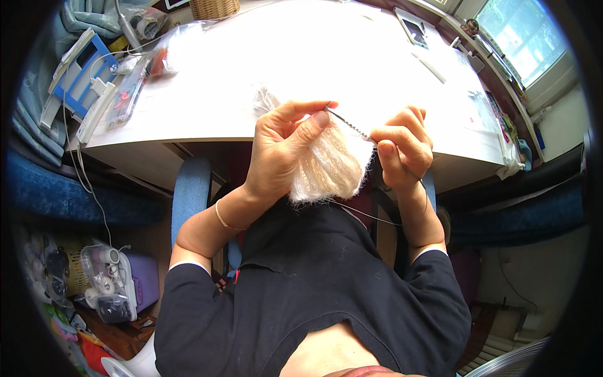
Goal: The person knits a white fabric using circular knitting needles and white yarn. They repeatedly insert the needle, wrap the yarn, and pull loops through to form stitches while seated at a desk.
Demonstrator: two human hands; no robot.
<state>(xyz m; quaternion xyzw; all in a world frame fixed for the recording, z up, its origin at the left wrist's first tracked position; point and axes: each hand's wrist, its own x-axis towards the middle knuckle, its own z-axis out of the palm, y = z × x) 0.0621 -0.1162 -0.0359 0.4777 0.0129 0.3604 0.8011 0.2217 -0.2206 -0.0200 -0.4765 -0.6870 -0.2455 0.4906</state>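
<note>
A piece of fuzzy cream knitting [332, 165] hangs between my hands, just in front of the desk's near edge. My left hand [287, 141] pinches its upper left corner near the tip of a dark knitting needle [349, 123], thumb and index finger closed on it. Small loops sit along the needle, which slopes down to the right. My right hand [403, 146] is curled around the needle's other end by the upper right of the fabric. A thin needle cable [365, 215] arcs below the knitting towards my right forearm. Bright light washes out part of the work.
The white desk [282, 52] spans the view ahead. On its left lie a blue stand [87, 80], a power strip [95, 113] and a clear plastic case [126, 96]. A phone [415, 34] rests at the far right. Blue chair armrests [191, 188] flank me.
</note>
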